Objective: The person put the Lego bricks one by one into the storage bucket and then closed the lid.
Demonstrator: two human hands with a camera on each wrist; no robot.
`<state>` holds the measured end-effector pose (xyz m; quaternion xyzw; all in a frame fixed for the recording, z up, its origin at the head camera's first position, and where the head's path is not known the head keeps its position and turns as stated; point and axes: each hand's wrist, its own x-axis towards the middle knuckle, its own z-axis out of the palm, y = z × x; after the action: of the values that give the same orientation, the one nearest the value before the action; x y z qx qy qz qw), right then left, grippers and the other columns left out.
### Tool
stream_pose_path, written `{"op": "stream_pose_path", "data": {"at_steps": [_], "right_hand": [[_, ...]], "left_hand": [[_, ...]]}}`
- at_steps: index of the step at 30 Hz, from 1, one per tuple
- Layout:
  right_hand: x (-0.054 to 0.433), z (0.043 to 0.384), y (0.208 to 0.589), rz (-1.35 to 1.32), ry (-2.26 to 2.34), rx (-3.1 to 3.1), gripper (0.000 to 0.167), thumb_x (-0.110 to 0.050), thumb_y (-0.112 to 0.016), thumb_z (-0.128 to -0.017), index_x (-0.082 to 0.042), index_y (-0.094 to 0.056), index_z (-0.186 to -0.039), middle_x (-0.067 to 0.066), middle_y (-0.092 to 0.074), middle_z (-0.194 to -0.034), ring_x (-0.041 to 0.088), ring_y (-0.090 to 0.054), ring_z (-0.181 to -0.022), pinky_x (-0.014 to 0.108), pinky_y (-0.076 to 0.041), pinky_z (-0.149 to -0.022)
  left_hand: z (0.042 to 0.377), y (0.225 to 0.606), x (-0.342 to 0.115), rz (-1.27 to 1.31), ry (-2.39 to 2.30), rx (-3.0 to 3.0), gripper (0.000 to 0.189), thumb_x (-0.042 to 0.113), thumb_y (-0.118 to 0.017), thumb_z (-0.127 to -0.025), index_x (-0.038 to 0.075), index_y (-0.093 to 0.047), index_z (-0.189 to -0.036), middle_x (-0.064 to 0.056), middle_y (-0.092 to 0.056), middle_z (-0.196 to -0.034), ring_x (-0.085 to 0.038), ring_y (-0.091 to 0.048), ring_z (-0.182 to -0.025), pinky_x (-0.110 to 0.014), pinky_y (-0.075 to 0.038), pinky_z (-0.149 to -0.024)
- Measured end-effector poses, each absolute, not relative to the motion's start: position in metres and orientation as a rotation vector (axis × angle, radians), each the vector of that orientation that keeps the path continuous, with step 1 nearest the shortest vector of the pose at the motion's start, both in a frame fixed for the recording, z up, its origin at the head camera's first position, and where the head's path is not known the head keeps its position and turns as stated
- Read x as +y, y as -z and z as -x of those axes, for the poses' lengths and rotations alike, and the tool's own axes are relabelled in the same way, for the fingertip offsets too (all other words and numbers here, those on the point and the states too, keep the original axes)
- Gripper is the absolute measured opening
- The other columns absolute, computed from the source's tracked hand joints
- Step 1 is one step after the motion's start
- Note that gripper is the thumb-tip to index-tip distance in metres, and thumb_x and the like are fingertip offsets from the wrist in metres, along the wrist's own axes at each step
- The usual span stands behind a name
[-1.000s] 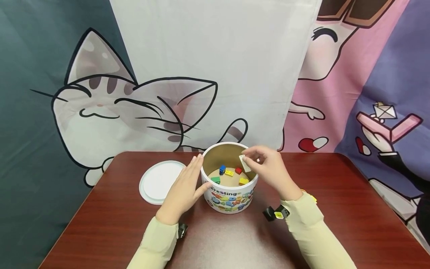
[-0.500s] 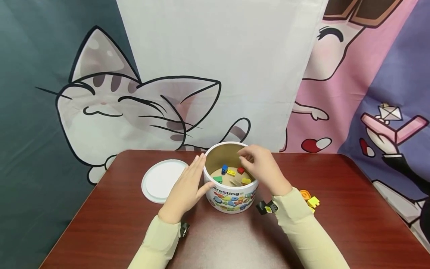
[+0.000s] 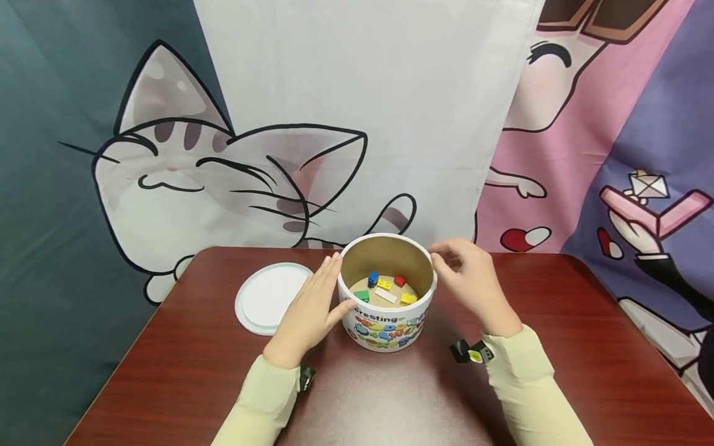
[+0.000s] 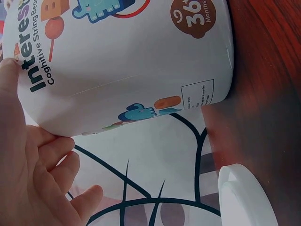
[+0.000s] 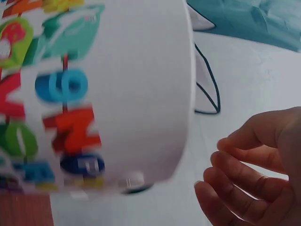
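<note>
A round white bucket (image 3: 385,331) with colourful printing stands upright on the table, its top uncovered. On its floor lie a white block (image 3: 386,295), a green block (image 3: 362,296), a blue block (image 3: 372,280), a red block (image 3: 400,280) and two yellow ones. My left hand (image 3: 310,310) rests against the bucket's left side, fingers straight and thumb along the front; the left wrist view shows the fingertips touching the wall. Just beyond the right rim is my right hand (image 3: 474,282), its fingers loosely bent and holding nothing, as the right wrist view shows (image 5: 249,174).
The round white lid (image 3: 271,298) lies flat on the table, left of the bucket and beside my left hand. Dark red wood (image 3: 368,396) makes up the tabletop. Behind its far edge hangs a printed cloth (image 3: 357,124) with a cartoon cat.
My right hand has let go of the white block, which now lies inside the bucket. That hand has moved right, out past the rim. The left hand keeps its place on the bucket.
</note>
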<state>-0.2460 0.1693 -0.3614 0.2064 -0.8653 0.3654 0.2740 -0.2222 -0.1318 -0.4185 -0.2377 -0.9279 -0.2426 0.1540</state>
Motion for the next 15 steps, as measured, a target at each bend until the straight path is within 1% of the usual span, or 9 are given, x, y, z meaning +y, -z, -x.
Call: {"op": "stream_pose_path", "data": {"at_steps": [2, 4, 6, 9, 11, 15], "right_hand": [[0.179, 0.245, 0.363, -0.537, -0.966, -2.344, 0.011, -0.002, -0.069, -0.091, -0.007, -0.077, -0.097, 0.003, -0.072, -0.091, 0.015, -0.064, -0.077, 0.023, -0.055, -0.070], [0.189, 0.244, 0.366, -0.523, -0.947, -2.378, 0.010, -0.003, -0.069, -0.091, -0.008, -0.076, -0.096, 0.002, -0.072, -0.092, 0.014, -0.064, -0.076, 0.021, -0.054, -0.069], [0.199, 0.243, 0.369, -0.509, -0.928, -2.431, 0.008, -0.005, -0.069, -0.092, -0.008, -0.076, -0.096, 0.002, -0.071, -0.093, 0.015, -0.064, -0.077, 0.025, -0.054, -0.070], [0.215, 0.242, 0.374, -0.493, -0.898, -2.540, 0.007, -0.009, -0.070, -0.093, -0.007, -0.075, -0.098, 0.003, -0.071, -0.093, 0.018, -0.063, -0.079, 0.035, -0.055, -0.073], [0.226, 0.242, 0.377, -0.486, -0.884, -2.609, 0.008, -0.010, -0.070, -0.093, -0.007, -0.075, -0.099, 0.004, -0.070, -0.092, 0.020, -0.062, -0.080, 0.039, -0.054, -0.074], [0.246, 0.245, 0.386, -0.459, -0.840, -2.713, 0.009, -0.012, -0.072, -0.093, -0.006, -0.074, -0.099, 0.005, -0.071, -0.091, 0.020, -0.060, -0.080, 0.040, -0.053, -0.073]], "left_hand": [[0.222, 0.419, -0.132, 0.680, 0.696, -2.659, 0.085, 0.049, -0.061, -0.099, 0.006, -0.023, -0.162, -0.009, -0.026, -0.166, -0.027, -0.023, -0.153, -0.054, -0.024, -0.121], [0.222, 0.419, -0.132, 0.676, 0.696, -2.660, 0.085, 0.050, -0.061, -0.099, 0.007, -0.022, -0.162, -0.009, -0.025, -0.166, -0.026, -0.022, -0.153, -0.054, -0.023, -0.121], [0.222, 0.420, -0.132, 0.675, 0.693, -2.662, 0.085, 0.050, -0.061, -0.099, 0.007, -0.022, -0.162, -0.008, -0.025, -0.167, -0.026, -0.022, -0.154, -0.054, -0.023, -0.121], [0.222, 0.419, -0.132, 0.676, 0.690, -2.661, 0.085, 0.050, -0.061, -0.099, 0.007, -0.022, -0.162, -0.009, -0.025, -0.167, -0.027, -0.023, -0.153, -0.054, -0.024, -0.121], [0.222, 0.419, -0.132, 0.680, 0.689, -2.656, 0.085, 0.049, -0.061, -0.099, 0.006, -0.022, -0.162, -0.009, -0.025, -0.166, -0.029, -0.024, -0.153, -0.054, -0.024, -0.121], [0.222, 0.420, -0.132, 0.689, 0.688, -2.643, 0.085, 0.049, -0.061, -0.099, 0.005, -0.023, -0.161, -0.010, -0.026, -0.166, -0.030, -0.025, -0.152, -0.055, -0.026, -0.120]]}}
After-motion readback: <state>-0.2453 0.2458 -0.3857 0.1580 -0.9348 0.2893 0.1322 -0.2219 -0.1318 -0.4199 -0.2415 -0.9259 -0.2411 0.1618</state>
